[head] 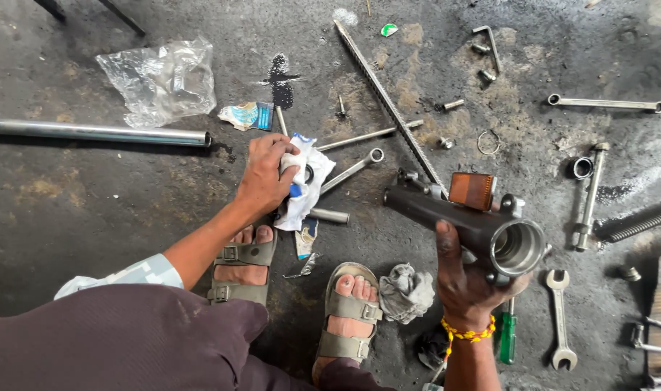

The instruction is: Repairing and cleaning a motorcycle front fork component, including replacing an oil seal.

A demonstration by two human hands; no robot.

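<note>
Two hands busy, right hand fingers gripping metal tube open-end rightward, left hand clutching wrapper

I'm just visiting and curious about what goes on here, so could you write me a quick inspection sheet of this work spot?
Surface: stained, gritty concrete floor.
Job's things: dark metal tube part with an orange reflector, open end towards the camera; white packet.
Clutter: spanners, long threaded rod, steel pipe, bolts, coil spring, plastic bag, grey rag, green screwdriver.
Hands: left hand grips the white packet; right hand holds the tube part up.
Cables: nothing seen.
Surroundings: person crouching, sandalled feet on the floor.
</note>
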